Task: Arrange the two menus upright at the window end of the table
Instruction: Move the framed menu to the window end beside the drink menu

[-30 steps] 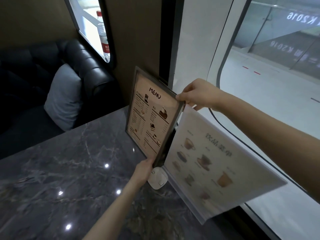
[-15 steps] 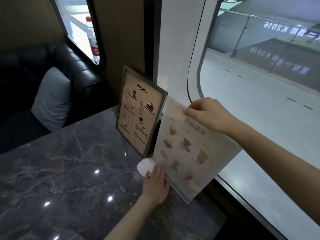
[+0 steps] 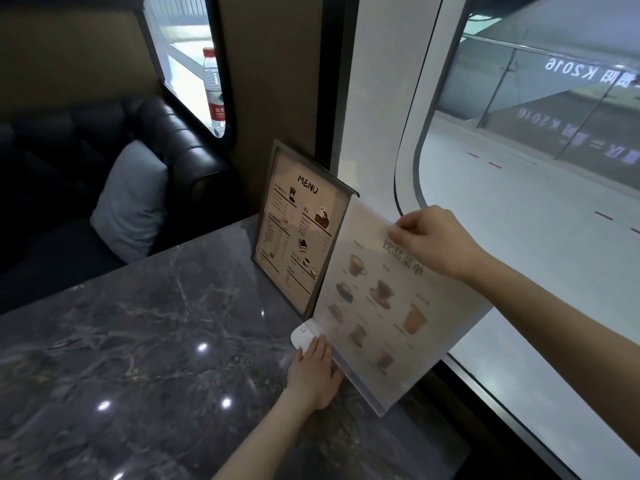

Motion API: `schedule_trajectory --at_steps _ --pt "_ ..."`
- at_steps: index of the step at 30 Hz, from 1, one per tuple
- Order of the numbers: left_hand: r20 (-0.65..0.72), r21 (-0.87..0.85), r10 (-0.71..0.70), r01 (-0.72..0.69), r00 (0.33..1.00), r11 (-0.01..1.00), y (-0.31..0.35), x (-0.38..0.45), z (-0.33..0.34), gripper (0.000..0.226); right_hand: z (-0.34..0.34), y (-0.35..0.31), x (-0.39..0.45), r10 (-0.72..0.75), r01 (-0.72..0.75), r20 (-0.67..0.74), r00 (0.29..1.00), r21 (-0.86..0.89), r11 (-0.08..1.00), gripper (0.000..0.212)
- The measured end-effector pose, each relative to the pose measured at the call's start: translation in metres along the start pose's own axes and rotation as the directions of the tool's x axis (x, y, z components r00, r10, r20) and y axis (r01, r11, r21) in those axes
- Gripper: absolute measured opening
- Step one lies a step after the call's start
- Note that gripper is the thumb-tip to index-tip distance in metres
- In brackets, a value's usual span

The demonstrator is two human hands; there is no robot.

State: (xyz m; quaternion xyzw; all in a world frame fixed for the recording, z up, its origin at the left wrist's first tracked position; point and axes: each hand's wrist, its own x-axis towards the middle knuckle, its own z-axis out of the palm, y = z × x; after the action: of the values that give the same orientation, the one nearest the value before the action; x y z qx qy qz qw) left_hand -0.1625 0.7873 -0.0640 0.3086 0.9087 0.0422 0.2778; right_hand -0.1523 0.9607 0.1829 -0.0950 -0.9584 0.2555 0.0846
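A grey cushion (image 3: 130, 199) sits on the black sofa (image 3: 180, 143) at far left, with a water bottle (image 3: 214, 91) on the sill above. On the dark marble bench (image 3: 138, 341), the framed menu (image 3: 299, 226) stands upright against the wall at the window end. The left hand (image 3: 313, 374) lies flat with fingers extended, pressing the lower corner of the white drinks menu (image 3: 388, 306) beside a small white stand (image 3: 304, 336). That menu is tilted, just beside the framed one. The right hand (image 3: 433, 240) pinches its top edge.
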Motion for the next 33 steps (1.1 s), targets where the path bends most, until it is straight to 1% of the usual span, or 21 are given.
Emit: schedule_trajectory --at_steps 5,11,16,21,27,33 --pt "-0.003 -0.006 -0.018 0.018 1.000 1.000 -0.003 -0.001 -0.001 0.068 0.001 0.000 0.006 0.012 -0.012 -0.007 1.000 0.014 1.000 0.028" --pt "-0.002 -0.004 0.006 -0.006 1.000 1.000 -0.007 0.000 -0.003 0.065 -0.001 0.003 0.007 0.029 -0.028 -0.018 0.999 0.019 0.999 0.028" --pt "-0.001 -0.041 0.015 -0.015 1.000 0.999 -0.008 0.004 -0.001 0.065 -0.001 0.004 0.008 0.030 -0.030 -0.016 0.999 0.016 0.999 0.028" --pt "-0.012 -0.020 0.024 -0.024 1.000 1.000 -0.012 0.006 0.000 0.063 -0.004 0.008 0.011 0.051 -0.052 0.028 0.998 0.017 0.999 0.026" --pt "-0.019 -0.035 0.015 -0.016 1.000 0.999 -0.010 0.006 0.002 0.063 -0.005 0.012 0.014 0.055 -0.055 0.046 0.997 -0.005 0.998 0.031" --pt "-0.044 -0.038 0.015 -0.017 0.999 0.999 -0.010 0.005 0.005 0.063 -0.004 0.014 0.015 0.065 -0.063 0.066 0.996 -0.033 0.997 0.023"
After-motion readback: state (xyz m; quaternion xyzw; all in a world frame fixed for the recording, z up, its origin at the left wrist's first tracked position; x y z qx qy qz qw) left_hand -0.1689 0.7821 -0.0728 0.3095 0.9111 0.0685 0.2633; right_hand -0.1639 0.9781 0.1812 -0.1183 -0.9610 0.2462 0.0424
